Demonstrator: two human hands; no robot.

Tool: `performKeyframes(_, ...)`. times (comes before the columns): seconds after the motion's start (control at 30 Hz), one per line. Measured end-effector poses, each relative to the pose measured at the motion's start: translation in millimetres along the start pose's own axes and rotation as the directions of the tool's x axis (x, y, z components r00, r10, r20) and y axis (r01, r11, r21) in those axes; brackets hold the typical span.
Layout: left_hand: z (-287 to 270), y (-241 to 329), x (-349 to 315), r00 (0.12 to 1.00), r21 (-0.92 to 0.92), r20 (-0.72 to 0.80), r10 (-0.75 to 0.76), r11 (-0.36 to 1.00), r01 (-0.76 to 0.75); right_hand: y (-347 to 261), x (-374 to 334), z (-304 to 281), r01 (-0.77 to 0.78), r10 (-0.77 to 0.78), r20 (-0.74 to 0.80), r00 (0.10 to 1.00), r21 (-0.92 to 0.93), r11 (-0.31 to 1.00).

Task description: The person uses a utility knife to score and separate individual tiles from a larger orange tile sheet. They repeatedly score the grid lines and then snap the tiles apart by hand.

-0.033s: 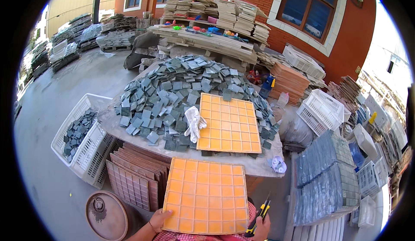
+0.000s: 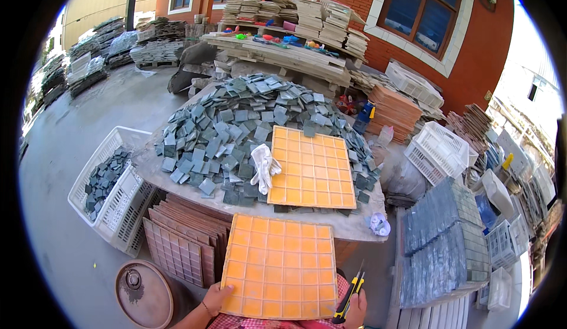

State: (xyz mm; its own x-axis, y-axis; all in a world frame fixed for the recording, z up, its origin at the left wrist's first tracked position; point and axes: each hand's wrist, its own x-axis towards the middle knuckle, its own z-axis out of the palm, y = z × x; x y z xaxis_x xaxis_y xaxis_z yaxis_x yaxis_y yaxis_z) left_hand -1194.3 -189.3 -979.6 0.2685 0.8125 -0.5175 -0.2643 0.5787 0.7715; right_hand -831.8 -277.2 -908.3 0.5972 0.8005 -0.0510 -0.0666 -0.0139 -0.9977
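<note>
My left hand [image 2: 218,299] grips the lower left edge of a square orange tray [image 2: 277,264] divided by pale ribs into a grid. The tray rests tilted over my lap, against the near side of the table. In my right hand [image 2: 355,310], beside the tray's lower right corner, is a yellow and black utility knife [image 2: 348,297], its thin blade pointing up and away. A second orange grid tray [image 2: 313,169] lies on the table, partly over a heap of grey-green stone tiles [image 2: 230,131]. White gloves [image 2: 264,168] lie across its left edge.
A white crate [image 2: 127,202] of tiles stands left of the table [image 2: 177,188]. Brown grid trays [image 2: 177,252] lean below it, near a brown drum [image 2: 144,293]. On the right are stacked wrapped tiles [image 2: 443,246] and a white crate [image 2: 440,152]. Crumpled paper [image 2: 379,224] lies at the table corner.
</note>
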Motion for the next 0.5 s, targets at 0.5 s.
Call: performKeyframes(0.5,124,50,219,0.683,0.855,0.416,0.601,-0.003,-0.518,72,206,-12,0.448,-0.252,0.438,0.863,-0.431,0.783)
